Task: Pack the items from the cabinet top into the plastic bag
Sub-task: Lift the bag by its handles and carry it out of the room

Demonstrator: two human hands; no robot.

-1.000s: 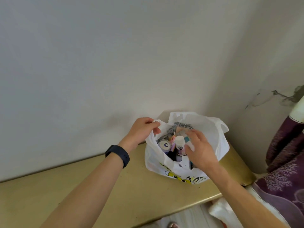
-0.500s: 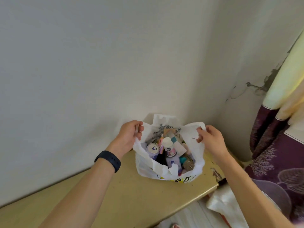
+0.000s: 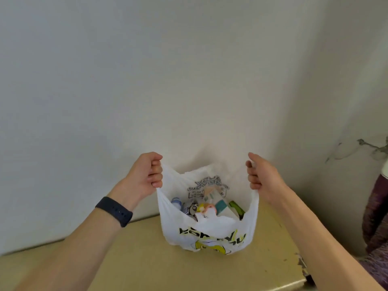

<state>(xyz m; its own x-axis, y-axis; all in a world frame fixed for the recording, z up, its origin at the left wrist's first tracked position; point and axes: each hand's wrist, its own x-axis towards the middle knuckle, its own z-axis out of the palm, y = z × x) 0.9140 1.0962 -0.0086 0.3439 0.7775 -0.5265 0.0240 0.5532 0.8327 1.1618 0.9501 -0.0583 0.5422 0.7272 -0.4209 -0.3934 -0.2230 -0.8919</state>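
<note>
Fingers [image 3: 156,175] of your left hand [image 3: 142,177] and right hand [image 3: 265,178] are clenching the handles of the white printed plastic bag [image 3: 210,227], its wall hiding most of the blurry small items [image 3: 206,207] inside.

On my feed I see two arms, bare along all the length that shows, the left forearm [image 3: 69,248] and the right forearm [image 3: 315,227] alike. The left hand [image 3: 144,175] and the right hand [image 3: 264,177] are bare too. Round the left wrist sits a dark, matte wristband [image 3: 114,211], broad and smooth, with a row of small holes along its strap.
</note>
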